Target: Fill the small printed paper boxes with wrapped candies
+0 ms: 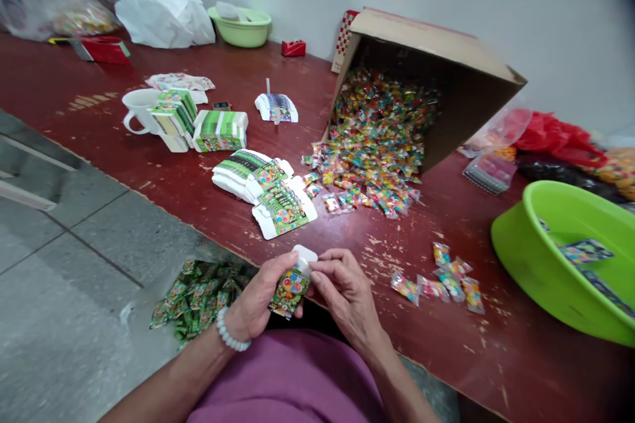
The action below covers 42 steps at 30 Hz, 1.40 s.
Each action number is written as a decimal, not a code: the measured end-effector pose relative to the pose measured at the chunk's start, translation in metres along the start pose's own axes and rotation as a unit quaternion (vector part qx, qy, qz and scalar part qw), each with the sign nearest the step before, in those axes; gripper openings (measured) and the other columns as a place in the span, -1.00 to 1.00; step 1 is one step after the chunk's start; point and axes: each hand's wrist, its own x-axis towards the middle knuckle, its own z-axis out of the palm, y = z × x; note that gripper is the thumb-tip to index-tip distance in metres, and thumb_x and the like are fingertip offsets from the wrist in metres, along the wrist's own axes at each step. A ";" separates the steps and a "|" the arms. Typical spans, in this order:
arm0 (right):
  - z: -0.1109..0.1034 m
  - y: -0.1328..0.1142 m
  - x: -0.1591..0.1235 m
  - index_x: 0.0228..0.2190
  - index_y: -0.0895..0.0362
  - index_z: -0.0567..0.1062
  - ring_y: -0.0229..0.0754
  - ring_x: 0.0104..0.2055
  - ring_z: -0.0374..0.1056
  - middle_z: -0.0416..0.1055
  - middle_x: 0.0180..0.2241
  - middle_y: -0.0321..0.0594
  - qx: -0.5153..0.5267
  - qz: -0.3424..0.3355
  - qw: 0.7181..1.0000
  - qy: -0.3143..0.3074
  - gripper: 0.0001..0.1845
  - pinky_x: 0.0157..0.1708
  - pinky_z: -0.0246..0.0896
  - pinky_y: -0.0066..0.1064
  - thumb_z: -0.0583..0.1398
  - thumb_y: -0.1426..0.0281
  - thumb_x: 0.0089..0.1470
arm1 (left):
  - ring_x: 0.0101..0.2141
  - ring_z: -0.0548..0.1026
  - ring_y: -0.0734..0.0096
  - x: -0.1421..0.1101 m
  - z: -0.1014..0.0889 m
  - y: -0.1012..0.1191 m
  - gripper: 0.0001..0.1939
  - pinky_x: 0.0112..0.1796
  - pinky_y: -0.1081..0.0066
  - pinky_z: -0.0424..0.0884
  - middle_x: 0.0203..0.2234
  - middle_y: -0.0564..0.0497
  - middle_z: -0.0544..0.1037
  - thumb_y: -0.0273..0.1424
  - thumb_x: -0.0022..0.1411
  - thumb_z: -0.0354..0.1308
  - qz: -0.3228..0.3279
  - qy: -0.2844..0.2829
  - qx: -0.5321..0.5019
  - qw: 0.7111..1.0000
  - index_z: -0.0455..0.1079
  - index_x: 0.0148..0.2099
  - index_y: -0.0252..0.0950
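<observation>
Head: packet (289, 291) between left hand (258, 294), right hand (350, 297)

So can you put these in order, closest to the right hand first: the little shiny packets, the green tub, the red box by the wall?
1. Small shiny packets: on the table, just right of the right hand.
2. Green plastic basin: farther right, at the table's edge.
3. Small red box: far back, by the wall.

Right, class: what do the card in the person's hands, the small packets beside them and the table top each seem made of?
The card looks like glossy printed paperboard, judging by its sheen and stiff shape; its white end is hard to tell. The packets seem to be clear plastic film, crinkled and catching glare. The table top looks like painted wood, with shiny red-brown paint chipped to pale patches.
</observation>
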 end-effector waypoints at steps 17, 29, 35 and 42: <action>0.010 -0.001 0.006 -0.44 0.10 0.55 -0.22 -0.37 0.44 0.50 -0.30 -0.20 0.129 0.099 0.986 0.032 -0.84 -0.42 0.41 -0.43 0.34 0.27 0.03 | -0.64 0.46 0.48 -0.007 0.006 -0.007 -0.58 -0.63 0.50 0.42 -0.47 0.04 0.53 -0.08 0.21 0.21 0.054 0.020 0.002 0.998 0.44 -0.04 -0.30; 0.015 0.003 0.002 -0.24 0.02 0.43 -0.23 -0.36 0.41 0.45 -0.29 -0.28 0.166 0.091 0.978 0.091 -0.68 -0.46 0.43 -0.45 0.39 0.30 -0.03 | -0.63 0.48 0.45 -0.011 0.006 0.000 -0.51 -0.61 0.49 0.41 -0.41 -0.05 0.59 -0.11 0.33 0.01 0.011 -0.025 -0.038 0.999 0.39 0.13 -0.33; 0.009 0.000 0.002 -0.45 0.11 0.55 -0.23 -0.35 0.40 0.46 -0.34 -0.20 0.061 0.039 0.997 0.016 -0.84 -0.37 0.37 -0.43 0.28 0.31 0.11 | -0.64 0.46 0.46 -0.016 0.010 0.000 -0.55 -0.64 0.48 0.42 -0.33 -0.03 0.59 -0.21 0.32 0.04 0.039 0.004 -0.027 0.999 0.33 0.18 -0.27; 0.005 0.005 0.013 -0.10 0.01 0.49 -0.31 -0.50 0.34 0.41 -0.39 -0.35 0.178 0.104 0.978 -0.014 -0.66 -0.49 0.34 -0.47 0.33 0.28 0.05 | -0.51 0.53 0.36 -0.014 0.012 0.007 -0.52 -0.61 0.42 0.49 -0.22 -0.10 0.59 -0.22 0.33 0.08 0.038 0.000 -0.041 0.998 0.30 0.23 -0.27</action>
